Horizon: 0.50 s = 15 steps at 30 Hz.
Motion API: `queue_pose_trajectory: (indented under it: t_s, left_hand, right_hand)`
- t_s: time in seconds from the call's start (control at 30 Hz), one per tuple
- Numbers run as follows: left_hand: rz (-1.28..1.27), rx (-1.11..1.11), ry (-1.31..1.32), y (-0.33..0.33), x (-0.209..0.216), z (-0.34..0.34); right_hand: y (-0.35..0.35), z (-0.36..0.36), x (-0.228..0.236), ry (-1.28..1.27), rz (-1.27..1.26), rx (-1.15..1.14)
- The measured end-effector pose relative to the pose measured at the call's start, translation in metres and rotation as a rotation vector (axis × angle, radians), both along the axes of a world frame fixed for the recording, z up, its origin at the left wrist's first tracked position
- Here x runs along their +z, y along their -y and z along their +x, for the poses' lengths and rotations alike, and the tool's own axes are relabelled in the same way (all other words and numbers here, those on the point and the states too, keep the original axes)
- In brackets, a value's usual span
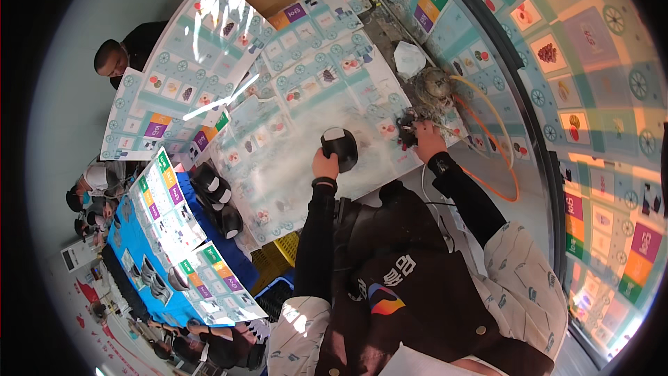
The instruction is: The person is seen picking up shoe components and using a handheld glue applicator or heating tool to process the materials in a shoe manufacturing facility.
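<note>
Left hand (325,165) clasps black cup-shaped part (339,147) on tabletop (292,167) | right hand (424,141) pinches dark tangled bundle (407,129), lying right of the part, near hose (497,146).

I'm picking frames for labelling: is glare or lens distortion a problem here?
Head view: white glare streaks cross the printed sheets at upper left; warm sunlight patches tint the patterned panel on the right; fisheye bending curves its dark edge; the left hand on the black cup stays sharp.
</note>
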State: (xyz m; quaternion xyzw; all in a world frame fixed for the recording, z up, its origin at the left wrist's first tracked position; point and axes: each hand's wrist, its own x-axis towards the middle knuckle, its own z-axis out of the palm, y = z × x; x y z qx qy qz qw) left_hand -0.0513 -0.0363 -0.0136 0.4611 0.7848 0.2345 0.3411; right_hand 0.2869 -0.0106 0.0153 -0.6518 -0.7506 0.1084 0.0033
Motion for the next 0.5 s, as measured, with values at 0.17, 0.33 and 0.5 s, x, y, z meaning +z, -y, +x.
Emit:
queue_pose_trajectory:
  t_s: [0.17, 0.33, 0.5]
  left_hand:
    - [-0.054, 0.036, 0.003, -0.042, -0.016, 0.019]
    - [-0.098, -0.021, -0.021, -0.068, -0.022, 0.029]
    - [0.005, -0.022, -0.056, -0.069, -0.018, 0.027]
  right_hand:
    - [-0.019, 0.013, -0.022, 0.116, -0.107, 0.124]
    - [-0.024, 0.022, 0.013, -0.239, -0.104, 0.065]
    - [-0.042, -0.012, 0.098, -0.708, -0.383, 0.001]
